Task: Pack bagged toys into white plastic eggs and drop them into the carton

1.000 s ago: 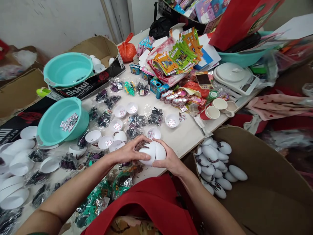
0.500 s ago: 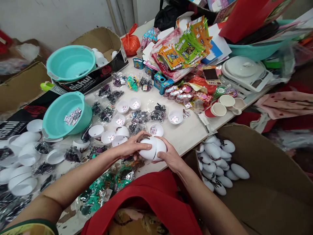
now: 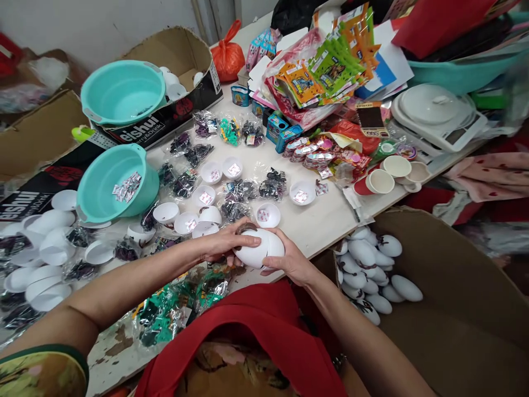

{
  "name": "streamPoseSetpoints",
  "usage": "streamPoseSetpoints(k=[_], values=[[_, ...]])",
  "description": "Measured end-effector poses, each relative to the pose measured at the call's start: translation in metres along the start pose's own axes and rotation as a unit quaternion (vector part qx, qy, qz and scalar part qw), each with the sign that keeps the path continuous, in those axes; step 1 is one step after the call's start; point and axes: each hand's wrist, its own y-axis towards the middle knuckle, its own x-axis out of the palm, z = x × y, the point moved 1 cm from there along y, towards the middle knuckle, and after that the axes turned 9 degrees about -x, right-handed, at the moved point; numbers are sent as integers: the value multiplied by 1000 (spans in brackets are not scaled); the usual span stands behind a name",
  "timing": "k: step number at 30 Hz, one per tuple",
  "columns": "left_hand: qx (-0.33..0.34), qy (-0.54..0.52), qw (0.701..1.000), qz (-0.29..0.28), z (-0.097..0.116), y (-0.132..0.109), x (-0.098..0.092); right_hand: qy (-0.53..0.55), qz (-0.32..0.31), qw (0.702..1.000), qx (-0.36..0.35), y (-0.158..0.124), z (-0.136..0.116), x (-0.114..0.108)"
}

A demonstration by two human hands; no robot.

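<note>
Between my hands is a white plastic egg (image 3: 260, 251) with a dark brown marking at its left end and a seam near its right part. My left hand (image 3: 226, 242) grips the left end, thumb across the top. My right hand (image 3: 290, 258) wraps the right end, thumb on the front. The two halves sit together, the seam narrow. Just beyond lies a white half shell (image 3: 268, 215) with a small printed packet in it. More half shells (image 3: 186, 223) and clear bags of dark parts (image 3: 235, 199) are close by to the left.
Teal basins (image 3: 118, 184) stand at the left, one with small packets. A cardboard box (image 3: 450, 309) at the lower right holds several closed eggs (image 3: 363, 253). Bags of green parts (image 3: 165, 311) lie near my red apron. Paper cups (image 3: 380, 181) and a scale (image 3: 444, 118) stand farther right.
The gap between the egg's two halves has narrowed as my hands press them together. The camera view has shifted slightly.
</note>
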Motion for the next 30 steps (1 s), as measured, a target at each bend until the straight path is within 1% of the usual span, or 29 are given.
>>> streamPoseSetpoints(k=[5, 10, 12, 14, 18, 21, 23, 26, 27, 28, 30], values=[[74, 60, 995, 29, 8, -3, -2, 65, -5, 997, -40, 1, -3, -3], [107, 134, 984, 49, 13, -14, -1, 24, 21, 997, -73, -1, -7, -1], [132, 143, 980, 53, 15, -18, 0, 23, 24, 996, -82, -3, -8, 2], [143, 134, 980, 44, 18, -22, 1, 23, 23, 996, -87, -4, -9, 5], [114, 109, 987, 5, 22, -26, 2, 17, 0, 997, -81, -6, -12, 9], [86, 91, 992, -12, 19, -25, 4, 29, -8, 998, -54, -7, -11, 12], [71, 56, 996, 1, 14, -22, 6, 44, 17, 998, -42, -7, -7, 12], [67, -37, 996, 43, 2, -15, 13, 57, 73, 995, -40, -7, -2, 10], [60, -67, 995, 52, -2, -14, 16, 57, 73, 995, -38, -6, -2, 9], [49, -92, 993, 54, -5, -12, 18, 52, 61, 996, -31, -6, -3, 8], [20, -127, 990, 53, -9, -12, 22, 34, 16, 999, -8, -7, -5, 5]])
